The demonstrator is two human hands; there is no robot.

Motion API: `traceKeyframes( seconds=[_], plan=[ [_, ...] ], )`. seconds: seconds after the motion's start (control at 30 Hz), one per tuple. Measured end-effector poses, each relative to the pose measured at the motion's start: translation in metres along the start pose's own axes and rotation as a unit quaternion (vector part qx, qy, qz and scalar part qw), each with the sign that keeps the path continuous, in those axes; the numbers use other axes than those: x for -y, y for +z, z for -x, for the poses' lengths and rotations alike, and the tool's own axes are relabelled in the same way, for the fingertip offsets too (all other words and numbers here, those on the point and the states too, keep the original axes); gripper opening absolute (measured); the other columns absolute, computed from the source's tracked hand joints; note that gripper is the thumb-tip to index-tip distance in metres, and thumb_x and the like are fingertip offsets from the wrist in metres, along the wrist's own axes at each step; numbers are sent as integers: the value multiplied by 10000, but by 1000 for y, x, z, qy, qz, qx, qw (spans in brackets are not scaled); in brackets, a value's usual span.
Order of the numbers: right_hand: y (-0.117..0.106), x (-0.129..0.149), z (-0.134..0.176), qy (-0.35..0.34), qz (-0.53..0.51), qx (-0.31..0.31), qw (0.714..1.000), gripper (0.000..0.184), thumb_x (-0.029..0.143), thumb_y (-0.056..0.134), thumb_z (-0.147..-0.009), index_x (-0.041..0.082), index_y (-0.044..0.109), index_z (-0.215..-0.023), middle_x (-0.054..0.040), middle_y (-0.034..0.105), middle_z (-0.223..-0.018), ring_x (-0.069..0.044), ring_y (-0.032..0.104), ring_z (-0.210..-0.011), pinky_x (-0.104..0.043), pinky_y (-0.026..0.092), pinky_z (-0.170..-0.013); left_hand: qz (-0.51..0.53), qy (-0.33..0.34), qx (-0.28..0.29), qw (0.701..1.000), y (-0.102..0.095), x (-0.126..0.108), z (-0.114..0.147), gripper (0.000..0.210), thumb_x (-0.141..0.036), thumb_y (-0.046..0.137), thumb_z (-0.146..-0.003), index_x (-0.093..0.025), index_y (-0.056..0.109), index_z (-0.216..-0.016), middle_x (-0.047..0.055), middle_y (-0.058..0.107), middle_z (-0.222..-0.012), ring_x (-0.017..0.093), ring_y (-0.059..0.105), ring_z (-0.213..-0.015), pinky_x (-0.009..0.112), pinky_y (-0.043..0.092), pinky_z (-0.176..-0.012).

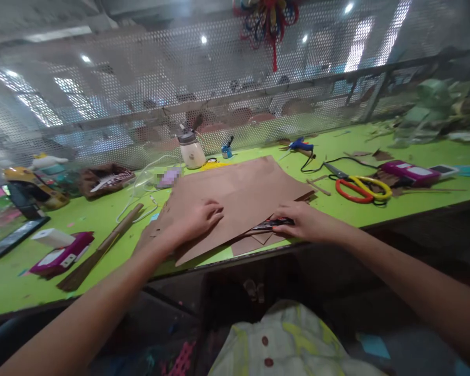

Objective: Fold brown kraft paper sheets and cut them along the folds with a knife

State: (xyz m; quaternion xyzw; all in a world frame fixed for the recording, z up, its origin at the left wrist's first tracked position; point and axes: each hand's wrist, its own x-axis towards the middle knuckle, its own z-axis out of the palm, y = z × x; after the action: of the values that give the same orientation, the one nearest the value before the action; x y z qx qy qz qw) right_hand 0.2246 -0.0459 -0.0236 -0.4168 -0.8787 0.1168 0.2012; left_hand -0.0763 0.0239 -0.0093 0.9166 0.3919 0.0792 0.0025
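Large sheets of brown kraft paper (243,188) lie stacked at the front edge of the green table. My left hand (203,219) rests on the top sheet, fingers loosely bent and holding nothing. At the paper's right front edge, my right hand (293,220) is closed around a dark slender tool (264,225), whose kind I cannot make out. The tool sits partly under the lifted edge of the top sheet. Smaller brown paper pieces (254,243) show beneath it.
Red-and-yellow-handled scissors (362,189) and a blue glue gun (301,145) with its cord lie to the right. A small broom (102,250), magenta power strips (65,255) and a phone on a stand (13,237) are at left. A white jug (191,151) stands behind the paper.
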Motion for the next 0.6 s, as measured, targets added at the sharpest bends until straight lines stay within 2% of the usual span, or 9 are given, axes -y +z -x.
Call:
traceKeyframes(
  seconds=[0.1, 0.23, 0.43, 0.6],
  plan=[
    [3, 1, -1, -12, -10, -12, 1000, 198, 309, 587, -871, 165, 677, -973, -87, 661, -906, -191, 597, -830, -284, 422, -741, -36, 9, -4, 999, 8, 8, 17, 491, -430, 270, -978, -174, 570, -1270, 95, 552, -1293, 217, 494, -1188, 364, 361, -1049],
    [4, 7, -7, -30, -22, -10, 999, 189, 298, 582, -878, 144, 676, -933, -88, 665, -859, -183, 594, -795, -283, 426, -726, -39, 0, -13, 999, 19, 8, 19, 511, -437, 228, -987, -187, 526, -1319, 82, 529, -1311, 200, 482, -1189, 351, 348, -1063],
    [3, 10, -8, -61, -47, -19, 997, 168, 273, 595, -869, 145, 674, -942, -90, 670, -876, -189, 595, -815, -289, 430, -732, -21, 4, -5, 1000, 14, 5, 19, 484, -417, 235, -988, -226, 516, -1332, 91, 512, -1302, 214, 485, -1163, 388, 369, -1042],
    [-1, 11, -2, -54, -60, -12, 997, 159, 264, 588, -874, 160, 674, -960, -77, 676, -901, -180, 601, -827, -281, 430, -741, -15, 5, -4, 1000, 13, 2, 20, 463, -399, 246, -988, -244, 526, -1323, 87, 512, -1284, 203, 480, -1161, 377, 380, -1033]
  ],
)
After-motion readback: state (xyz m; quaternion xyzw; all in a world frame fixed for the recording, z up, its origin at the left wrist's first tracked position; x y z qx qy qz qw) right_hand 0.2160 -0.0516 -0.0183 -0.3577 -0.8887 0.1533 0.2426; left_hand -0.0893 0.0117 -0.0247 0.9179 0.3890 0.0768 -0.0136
